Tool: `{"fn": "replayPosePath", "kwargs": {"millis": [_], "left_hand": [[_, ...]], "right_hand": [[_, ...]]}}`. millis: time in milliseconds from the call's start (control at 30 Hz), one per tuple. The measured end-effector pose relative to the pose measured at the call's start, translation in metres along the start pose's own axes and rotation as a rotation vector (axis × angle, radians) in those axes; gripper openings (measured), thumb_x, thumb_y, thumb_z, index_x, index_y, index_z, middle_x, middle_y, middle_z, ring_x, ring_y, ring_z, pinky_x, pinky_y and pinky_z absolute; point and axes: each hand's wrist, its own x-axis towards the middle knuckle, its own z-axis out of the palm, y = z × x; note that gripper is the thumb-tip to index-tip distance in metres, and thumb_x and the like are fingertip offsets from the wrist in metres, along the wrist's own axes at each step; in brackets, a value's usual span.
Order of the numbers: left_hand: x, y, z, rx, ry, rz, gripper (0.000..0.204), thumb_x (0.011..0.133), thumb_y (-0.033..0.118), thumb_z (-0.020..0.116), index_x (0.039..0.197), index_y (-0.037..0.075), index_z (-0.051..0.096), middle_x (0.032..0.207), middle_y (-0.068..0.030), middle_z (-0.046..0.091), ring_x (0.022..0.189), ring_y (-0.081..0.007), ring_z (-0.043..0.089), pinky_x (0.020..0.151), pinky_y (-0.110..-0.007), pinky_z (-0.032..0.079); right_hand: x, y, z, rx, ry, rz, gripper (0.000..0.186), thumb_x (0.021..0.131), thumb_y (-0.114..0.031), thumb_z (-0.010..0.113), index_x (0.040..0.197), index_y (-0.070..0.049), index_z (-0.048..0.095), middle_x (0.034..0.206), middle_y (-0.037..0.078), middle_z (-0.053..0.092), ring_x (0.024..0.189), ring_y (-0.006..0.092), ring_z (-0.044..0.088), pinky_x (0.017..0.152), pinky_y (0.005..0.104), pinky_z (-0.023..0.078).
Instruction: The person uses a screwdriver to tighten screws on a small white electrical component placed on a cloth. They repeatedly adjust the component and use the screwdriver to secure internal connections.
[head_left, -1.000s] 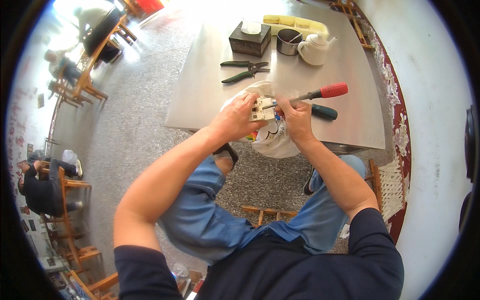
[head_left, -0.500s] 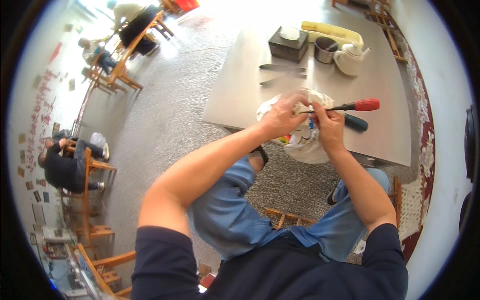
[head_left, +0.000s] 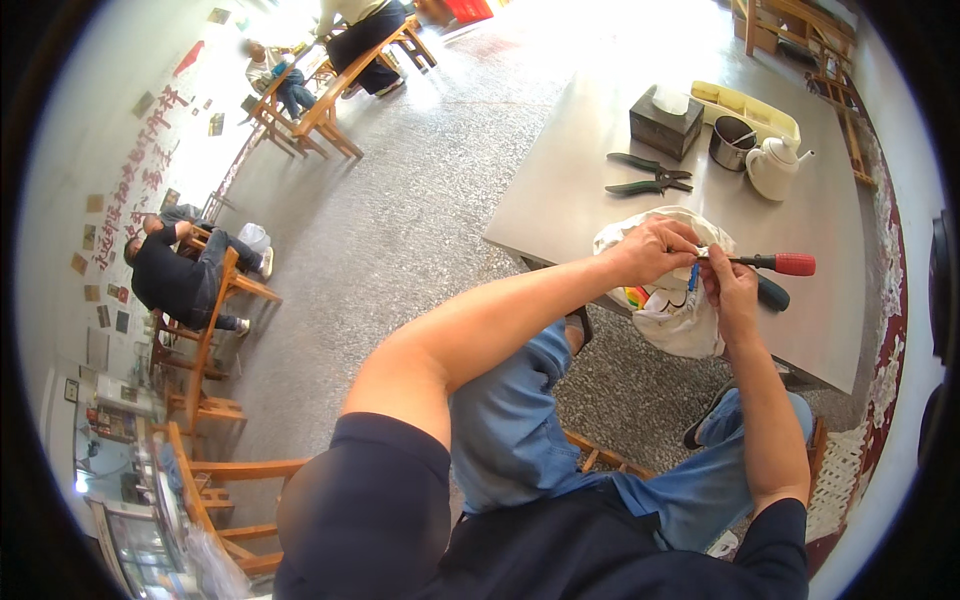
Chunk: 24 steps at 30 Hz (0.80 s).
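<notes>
A screwdriver (head_left: pixel 795 264) with a red and black handle points its handle rightward, over the table's near edge. My right hand (head_left: pixel 735 297) pinches its shaft between thumb and fingers. Close against it, my left hand (head_left: pixel 655 250) has its fingertips pressed together near the shaft's tip; whatever small piece they hold is hidden. Beneath both hands lies a crumpled white bag (head_left: pixel 684 334) with coloured patches, partly on the table and hanging over its edge. A tool's dark green handle (head_left: pixel 772 293) rests beside my right hand. Green-handled pliers (head_left: pixel 650 177) lie beyond my left hand.
On the metal-topped table (head_left: pixel 560 190) stand a dark tissue box (head_left: pixel 667 128), a steel cup (head_left: pixel 732 143), a white teapot (head_left: pixel 773 170) and a pale yellow divided tray (head_left: pixel 750 108). People sit on wooden chairs at the left, one seated person (head_left: pixel 175 270) in dark clothes.
The view has swung left, so everything appears farther right. My left fingers, earlier spread and blurred over the bag, have come together at the screwdriver's tip. My right hand still grips the screwdriver.
</notes>
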Motion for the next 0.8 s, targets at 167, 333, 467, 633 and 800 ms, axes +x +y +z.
{"fn": "replayPosePath", "kwargs": {"millis": [167,333,467,633,800], "left_hand": [[0.004,-0.004,0.001,-0.001,-0.011,0.017,0.018,0.09,0.02,0.074,0.105,0.013,0.08,0.123,-0.0047,0.071,0.121,-0.0238,0.059,0.108,-0.038,0.043],[0.002,-0.008,0.001,0.009,-0.01,0.033,0.017,0.09,0.019,0.075,0.105,0.012,0.08,0.123,-0.0055,0.071,0.119,-0.0242,0.06,0.107,-0.039,0.044],[0.003,-0.006,-0.001,0.013,-0.019,0.043,0.018,0.089,0.018,0.075,0.105,0.011,0.08,0.122,-0.0064,0.071,0.119,-0.0248,0.06,0.107,-0.039,0.045],[0.002,-0.004,-0.001,0.077,-0.013,0.038,0.019,0.09,0.019,0.076,0.107,0.012,0.08,0.126,-0.0074,0.069,0.122,-0.0267,0.058,0.107,-0.04,0.045],[-0.003,0.0,-0.005,0.172,-0.059,-0.021,0.033,0.087,0.028,0.078,0.118,0.016,0.076,0.14,-0.0097,0.06,0.135,-0.0315,0.047,0.113,-0.041,0.041]], "right_hand": [[0.007,-0.01,-0.037,0.387,-0.043,0.071,0.039,0.1,-0.035,0.067,0.118,-0.001,0.067,0.091,0.002,0.063,0.062,0.0087,0.054,0.047,0.021,0.035],[0.001,-0.046,-0.091,0.368,0.041,-0.096,0.043,0.1,-0.031,0.065,0.133,-0.004,0.059,0.098,0.004,0.065,0.068,0.0101,0.058,0.052,0.02,0.041],[-0.01,-0.056,-0.108,0.104,-0.003,-0.196,0.045,0.101,-0.023,0.062,0.14,-0.003,0.052,0.112,0.009,0.069,0.077,0.0115,0.065,0.057,0.0204,0.047],[-0.015,-0.059,-0.129,0.038,-0.08,-0.137,0.04,0.101,-0.016,0.061,0.137,0.0,0.054,0.122,0.014,0.069,0.085,0.0135,0.069,0.06,0.0212,0.051],[-0.015,-0.059,-0.138,-0.038,-0.167,-0.155,0.034,0.101,-0.017,0.063,0.129,0.001,0.059,0.114,0.015,0.071,0.083,0.0132,0.069,0.059,0.0213,0.051]]}}
